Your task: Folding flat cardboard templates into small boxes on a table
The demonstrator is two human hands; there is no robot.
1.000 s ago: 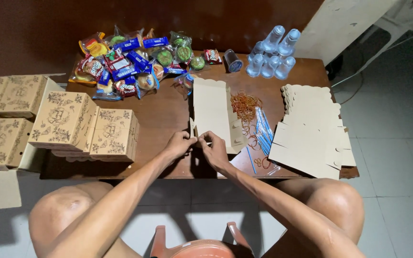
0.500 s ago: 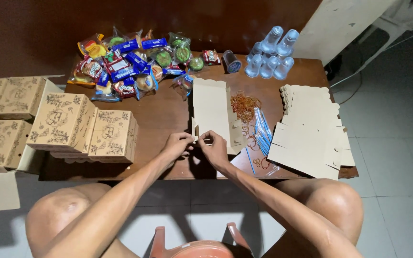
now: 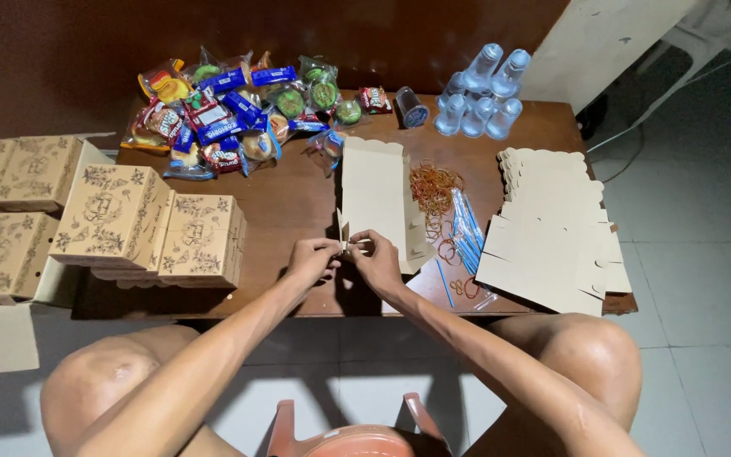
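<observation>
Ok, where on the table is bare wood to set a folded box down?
Bare wood lies between the finished boxes and the flat blank that both hands fold, below the snack packets. Right of the blank it is crowded: rubber bands, straws, stacked blanks.

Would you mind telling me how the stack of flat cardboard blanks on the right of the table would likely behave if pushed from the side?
The stack of flat cardboard blanks is already fanned unevenly, so it would probably slide apart. Thin sheets look light and bendy. Its near corner overhangs the table, so some might drop.
</observation>
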